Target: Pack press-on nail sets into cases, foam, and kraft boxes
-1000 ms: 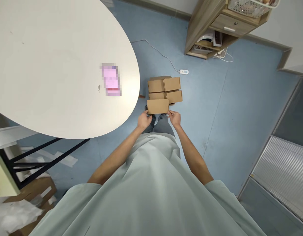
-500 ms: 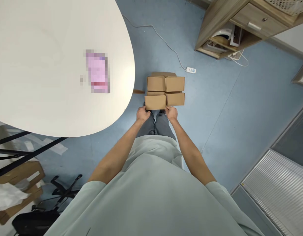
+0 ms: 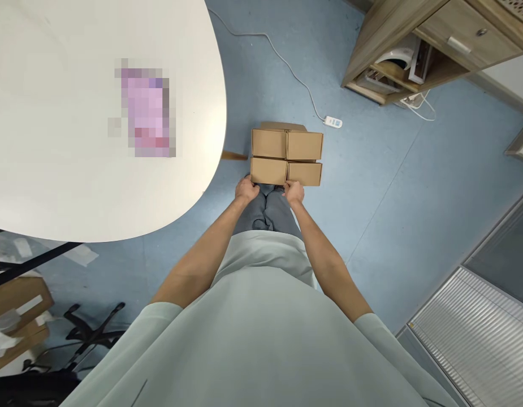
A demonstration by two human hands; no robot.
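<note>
The left hand (image 3: 246, 190) and right hand (image 3: 294, 192) hold 1 box (image 3: 268, 171) by its near corners, beside closed boxes (image 3: 305, 146), contents hidden.

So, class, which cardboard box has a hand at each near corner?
Only the near-left box: the left hand is at its left corner, the right hand at its right.

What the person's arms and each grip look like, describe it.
The left sleeve and right sleeve are pale grey-green, short and loose. Below them the forearms are bare, with no watch or band visible. The left grip and right grip are ungloved human hands, too small to tell about rings.
</note>
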